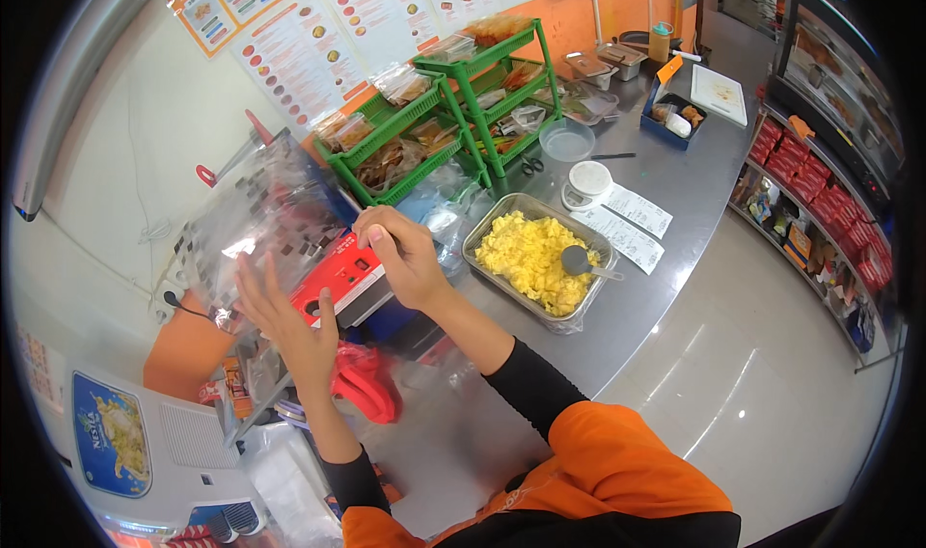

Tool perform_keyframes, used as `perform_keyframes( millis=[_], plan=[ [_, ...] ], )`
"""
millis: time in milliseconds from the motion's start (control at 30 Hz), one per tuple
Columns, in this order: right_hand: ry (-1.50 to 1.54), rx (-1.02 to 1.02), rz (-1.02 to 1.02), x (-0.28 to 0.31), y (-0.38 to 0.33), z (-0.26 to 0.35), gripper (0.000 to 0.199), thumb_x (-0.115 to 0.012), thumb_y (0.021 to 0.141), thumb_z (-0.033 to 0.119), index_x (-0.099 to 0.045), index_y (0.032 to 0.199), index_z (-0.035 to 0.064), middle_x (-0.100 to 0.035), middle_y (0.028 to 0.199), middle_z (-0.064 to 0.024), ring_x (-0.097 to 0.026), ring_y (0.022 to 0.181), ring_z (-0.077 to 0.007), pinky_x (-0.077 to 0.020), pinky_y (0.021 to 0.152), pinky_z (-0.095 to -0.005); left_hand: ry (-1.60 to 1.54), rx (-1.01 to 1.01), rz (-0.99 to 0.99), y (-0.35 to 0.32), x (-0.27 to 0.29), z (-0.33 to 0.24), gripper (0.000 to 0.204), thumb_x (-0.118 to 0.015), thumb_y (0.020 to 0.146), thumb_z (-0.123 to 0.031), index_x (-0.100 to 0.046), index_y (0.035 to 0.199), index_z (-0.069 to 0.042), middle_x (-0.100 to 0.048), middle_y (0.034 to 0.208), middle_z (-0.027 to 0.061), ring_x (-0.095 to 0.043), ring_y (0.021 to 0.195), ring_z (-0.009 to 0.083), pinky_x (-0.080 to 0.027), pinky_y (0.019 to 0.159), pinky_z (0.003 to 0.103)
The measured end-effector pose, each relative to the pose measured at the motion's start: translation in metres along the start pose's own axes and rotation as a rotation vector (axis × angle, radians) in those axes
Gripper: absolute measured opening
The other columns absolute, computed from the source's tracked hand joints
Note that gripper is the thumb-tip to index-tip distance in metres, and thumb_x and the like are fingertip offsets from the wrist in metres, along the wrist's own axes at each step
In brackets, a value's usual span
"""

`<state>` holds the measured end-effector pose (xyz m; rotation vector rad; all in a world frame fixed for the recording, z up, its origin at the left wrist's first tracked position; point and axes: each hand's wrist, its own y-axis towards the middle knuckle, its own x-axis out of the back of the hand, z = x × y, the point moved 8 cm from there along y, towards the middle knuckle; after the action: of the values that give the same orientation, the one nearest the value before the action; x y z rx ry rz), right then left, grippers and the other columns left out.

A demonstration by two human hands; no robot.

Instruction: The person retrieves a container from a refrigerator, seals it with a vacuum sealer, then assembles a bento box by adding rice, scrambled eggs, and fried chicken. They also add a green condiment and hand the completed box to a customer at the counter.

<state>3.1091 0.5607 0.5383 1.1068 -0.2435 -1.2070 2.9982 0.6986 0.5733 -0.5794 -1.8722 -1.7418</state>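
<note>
one left hand [299, 336] with fingers spread before the clear checkered film [227, 234], contact uncertain; right hand [410, 263] curled at the far edge of a red-topped machine [333, 276], thumb against fingers, cannot tell what, if anything, is pinched. film lies loose and crumpled behind the left hand, just beside the machine; judged light, limp, slippery and quick to crease, so best held by an edge, between thumb and fingertips, without bunching.

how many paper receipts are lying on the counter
2: one receipt farther from the scrambled egg, the other receipt nearer to it. Any lying underneath would be hidden.
</note>
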Motion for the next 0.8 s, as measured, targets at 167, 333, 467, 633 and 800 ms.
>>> perform_keyframes(
  millis=[167,333,467,633,800],
  plan=[
    [-0.006,0.003,-0.001,0.0004,0.0003,-0.0015,0.020,-0.048,0.092,0.012,-0.052,0.078,-0.0021,-0.057,0.080,-0.0114,-0.055,0.077,-0.0249,-0.0436,0.075,-0.0332,0.008,-0.007,-0.008,0.0004,-0.0012,0.0008,0.072,-0.061,0.082,-0.027,-0.030,0.144,-0.011,-0.016,0.153,0.0158,-0.009,0.141,0.0385,-0.002,0.111,0.058],
    [-0.008,-0.006,0.013,0.0003,0.0011,-0.0017,0.020,-0.048,0.092,0.012,-0.052,0.079,-0.0025,-0.057,0.081,-0.0115,-0.054,0.078,-0.0247,-0.0435,0.076,-0.0332,0.003,0.000,-0.016,0.0012,-0.0018,-0.0007,0.072,-0.061,0.082,-0.027,-0.029,0.144,-0.011,-0.016,0.153,0.0161,-0.009,0.141,0.0389,-0.001,0.111,0.058],
    [0.000,-0.003,0.007,-0.0003,0.0002,-0.0027,0.020,-0.048,0.092,0.012,-0.052,0.079,-0.0027,-0.056,0.081,-0.0115,-0.054,0.077,-0.0248,-0.0435,0.076,-0.0332,0.015,-0.002,-0.022,0.0008,-0.0025,0.0006,0.072,-0.061,0.082,-0.027,-0.029,0.144,-0.010,-0.016,0.153,0.0162,-0.009,0.141,0.0393,-0.001,0.111,0.058],
    [0.005,0.012,0.014,-0.0007,0.0004,-0.0017,0.019,-0.048,0.092,0.011,-0.052,0.080,-0.0029,-0.056,0.081,-0.0115,-0.054,0.077,-0.0249,-0.0436,0.076,-0.0334,0.021,-0.008,-0.019,0.0001,-0.0029,0.0010,0.073,-0.061,0.082,-0.026,-0.028,0.144,-0.009,-0.015,0.153,0.0167,-0.008,0.141,0.0398,-0.001,0.111,0.058],
    [0.004,0.001,0.019,0.0000,-0.0019,-0.0020,0.018,-0.049,0.092,0.010,-0.053,0.080,-0.0031,-0.056,0.082,-0.0118,-0.055,0.078,-0.0250,-0.0439,0.077,-0.0332,0.035,-0.008,-0.026,-0.0006,-0.0049,0.0015,0.074,-0.062,0.081,-0.027,-0.027,0.144,-0.009,-0.015,0.153,0.0173,-0.008,0.141,0.0402,-0.001,0.110,0.059]
  ],
)
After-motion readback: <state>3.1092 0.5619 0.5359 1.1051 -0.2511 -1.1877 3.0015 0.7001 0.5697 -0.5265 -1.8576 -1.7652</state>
